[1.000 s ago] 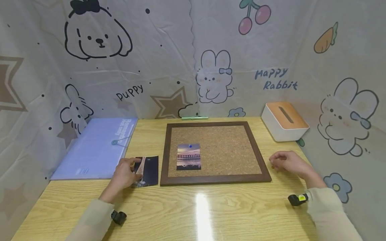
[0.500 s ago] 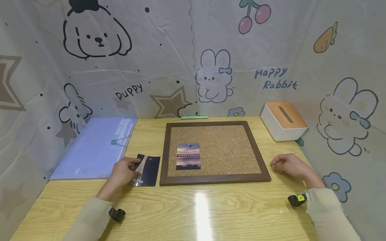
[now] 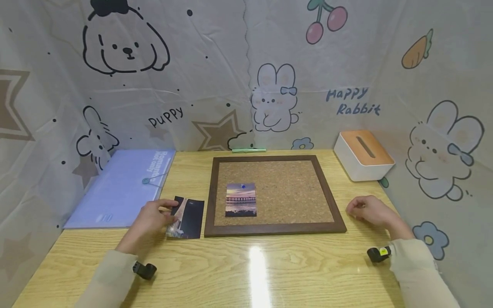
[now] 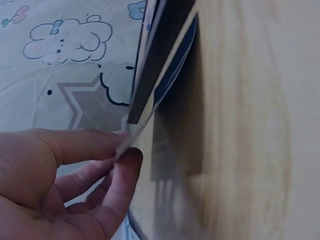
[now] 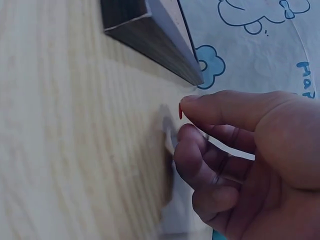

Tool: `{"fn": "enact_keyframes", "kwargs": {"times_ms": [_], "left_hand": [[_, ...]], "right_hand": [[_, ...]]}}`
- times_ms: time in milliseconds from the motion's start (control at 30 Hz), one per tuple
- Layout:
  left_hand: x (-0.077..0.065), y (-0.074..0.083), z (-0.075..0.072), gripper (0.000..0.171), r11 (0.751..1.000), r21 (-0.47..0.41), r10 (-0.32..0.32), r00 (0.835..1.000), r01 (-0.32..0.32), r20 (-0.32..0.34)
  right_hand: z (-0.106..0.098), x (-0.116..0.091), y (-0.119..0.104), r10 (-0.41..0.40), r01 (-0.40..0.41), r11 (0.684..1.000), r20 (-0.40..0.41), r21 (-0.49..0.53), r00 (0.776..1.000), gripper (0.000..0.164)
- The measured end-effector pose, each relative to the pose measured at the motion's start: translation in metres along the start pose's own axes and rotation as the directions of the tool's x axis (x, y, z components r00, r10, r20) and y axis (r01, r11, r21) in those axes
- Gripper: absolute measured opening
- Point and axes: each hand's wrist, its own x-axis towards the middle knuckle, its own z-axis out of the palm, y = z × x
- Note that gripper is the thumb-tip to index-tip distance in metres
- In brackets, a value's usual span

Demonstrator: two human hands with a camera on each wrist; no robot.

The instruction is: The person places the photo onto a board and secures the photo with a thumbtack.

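Note:
My left hand (image 3: 151, 219) pinches the left edge of a photo (image 3: 192, 219) of a lit tower on a dark ground. In the left wrist view the photo (image 4: 165, 90) bends up from the table towards the thumb and fingertip. To its right lies a cork board (image 3: 289, 192) with a dark wooden frame. A sunset pier photo (image 3: 240, 203) is fixed to the cork by a blue thumbtack (image 3: 243, 186). My right hand (image 3: 370, 210) is beside the frame's right edge, pinching a small red thumbtack (image 5: 180, 111), seen nearly edge-on at the thumb tip.
A lilac document folder (image 3: 119, 188) lies at the left. A white tissue box (image 3: 363, 156) with a wooden lid stands at the back right. Behind the board is a green pen (image 3: 248, 150), close to the patterned curtain (image 3: 215, 64). Light reflects off the wooden table (image 3: 208, 273).
My left hand has drawn back slightly to the left, and more of the tower photo's upper left corner shows. The photo has turned a little. My right hand is almost still beside the board.

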Motion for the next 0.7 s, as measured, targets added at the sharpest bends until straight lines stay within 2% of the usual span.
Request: {"fn": "enact_keyframes", "kwargs": {"times_ms": [200,333,467,700], "left_hand": [[0.001,0.005,-0.010,0.054,0.999,-0.042,0.008,1.000,-0.009,-0.014],[0.002,0.011,-0.016,0.057,0.998,-0.060,0.019,0.998,-0.022,-0.057],[0.003,0.017,-0.019,0.058,0.995,-0.071,0.058,0.993,-0.065,-0.102],[0.006,0.027,-0.016,0.052,0.974,-0.186,0.115,0.989,-0.131,-0.091]], "right_hand": [[-0.007,0.005,-0.005,0.003,-0.004,1.000,-0.077,-0.014,0.997,0.014],[-0.010,0.007,-0.009,-0.026,0.023,0.999,-0.122,-0.024,0.992,0.014],[-0.014,0.008,-0.013,-0.030,0.025,0.999,-0.138,-0.042,0.990,0.016],[-0.017,0.012,-0.018,-0.025,0.032,0.998,-0.153,0.047,0.988,0.020]]}}
